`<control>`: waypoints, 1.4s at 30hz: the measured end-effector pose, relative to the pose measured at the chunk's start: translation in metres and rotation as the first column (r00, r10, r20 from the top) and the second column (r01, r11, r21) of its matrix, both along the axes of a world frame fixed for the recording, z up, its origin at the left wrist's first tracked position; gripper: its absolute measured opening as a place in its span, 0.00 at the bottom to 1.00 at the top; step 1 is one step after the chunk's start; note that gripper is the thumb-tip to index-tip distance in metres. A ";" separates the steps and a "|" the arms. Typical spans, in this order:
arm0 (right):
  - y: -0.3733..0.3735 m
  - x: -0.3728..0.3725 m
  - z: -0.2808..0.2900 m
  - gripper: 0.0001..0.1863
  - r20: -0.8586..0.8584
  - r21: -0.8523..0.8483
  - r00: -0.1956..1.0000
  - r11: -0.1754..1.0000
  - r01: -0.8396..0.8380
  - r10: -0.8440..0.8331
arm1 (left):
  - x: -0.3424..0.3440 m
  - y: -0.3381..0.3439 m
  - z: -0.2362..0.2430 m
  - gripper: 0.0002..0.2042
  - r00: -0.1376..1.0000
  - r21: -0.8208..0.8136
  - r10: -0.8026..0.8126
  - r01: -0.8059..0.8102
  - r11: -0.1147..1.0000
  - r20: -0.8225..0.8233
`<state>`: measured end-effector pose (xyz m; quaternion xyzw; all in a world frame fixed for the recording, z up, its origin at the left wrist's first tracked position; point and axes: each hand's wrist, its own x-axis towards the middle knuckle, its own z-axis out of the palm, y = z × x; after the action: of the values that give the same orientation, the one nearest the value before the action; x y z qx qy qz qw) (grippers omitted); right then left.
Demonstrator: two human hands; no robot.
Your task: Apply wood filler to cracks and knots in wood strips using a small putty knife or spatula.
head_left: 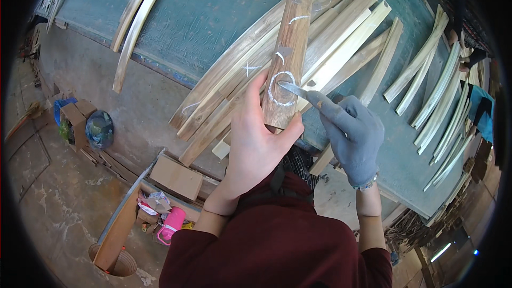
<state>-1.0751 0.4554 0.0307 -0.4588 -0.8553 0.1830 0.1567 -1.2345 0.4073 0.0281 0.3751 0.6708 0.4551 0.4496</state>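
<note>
A wooden slat (pixel 285 42) with white chalk marks stands lengthwise in front of me, a chalk circle around a knot near its lower end. My bare left hand (pixel 258 141) grips that end, fingers on one edge and thumb on the other. My right hand (pixel 352 138), in a grey glove, is closed on a metal putty knife (pixel 296 88), whose blade tip rests on the wood inside the circle. Behind the slat, several pale curved slats (pixel 341 37) lie side by side on the blue-green tabletop.
More curved slats (pixel 130 21) lie left and right on the table (pixel 197 10). Other people (pixel 482 108) stand at the far right. On the floor left are a cardboard box (pixel 74 125) and a bag (pixel 100 129). A compartment below holds a pink jug (pixel 170 224).
</note>
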 end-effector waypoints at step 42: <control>-0.013 0.103 -0.100 0.12 0.652 -0.223 0.635 0.694 0.684 -0.416 | 0.012 -0.030 -0.058 0.18 0.794 -0.136 0.335 -0.310 0.941 0.507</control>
<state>-0.9716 0.4427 -0.0689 -0.7593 -0.6058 0.1763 -0.1594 -1.2227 0.3778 -0.0295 0.1071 0.5874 0.5941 0.5391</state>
